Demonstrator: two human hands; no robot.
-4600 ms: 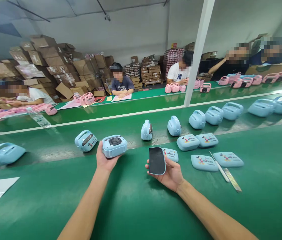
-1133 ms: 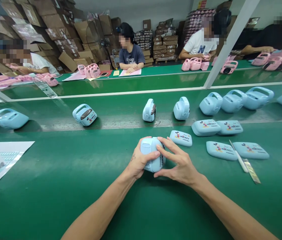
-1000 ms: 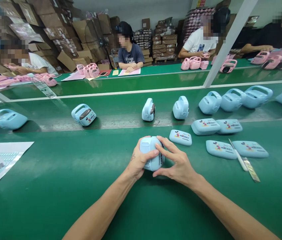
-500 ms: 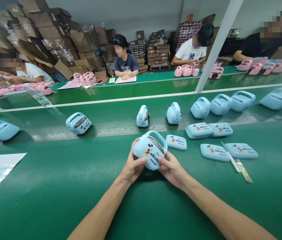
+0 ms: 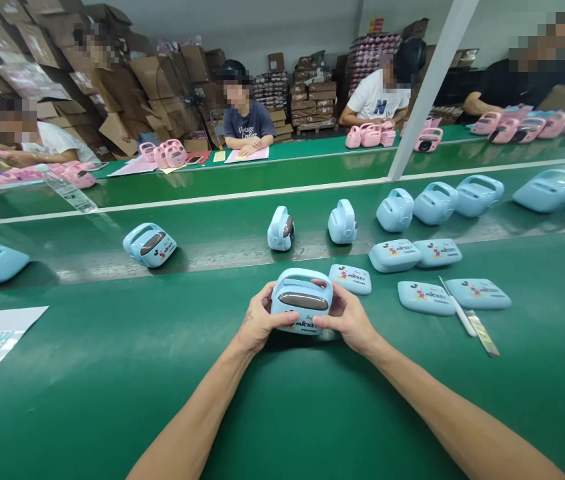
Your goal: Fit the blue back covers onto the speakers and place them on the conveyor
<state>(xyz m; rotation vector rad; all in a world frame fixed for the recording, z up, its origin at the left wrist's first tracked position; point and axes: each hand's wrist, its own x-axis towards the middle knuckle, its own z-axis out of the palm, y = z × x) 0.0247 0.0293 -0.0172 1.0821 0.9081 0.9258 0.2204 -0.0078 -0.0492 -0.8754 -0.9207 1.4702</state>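
Case [image 5: 302, 301], hand [image 5: 257, 321] at each edge, tabletop [image 5: 127, 347] stretching leftward

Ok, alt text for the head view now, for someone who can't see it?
The left hand and right hand hold a light-blue handled case over a green work surface. Printed blue panels and a white tool lie to the right; similar cases stand beyond, with co-workers across.

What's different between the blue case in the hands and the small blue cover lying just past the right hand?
The case has a raised handle and a dark window; the cover shows neither. The case is held between the left hand and right hand; the cover lies on the green table. Both are light blue with MICKEY printed on them.
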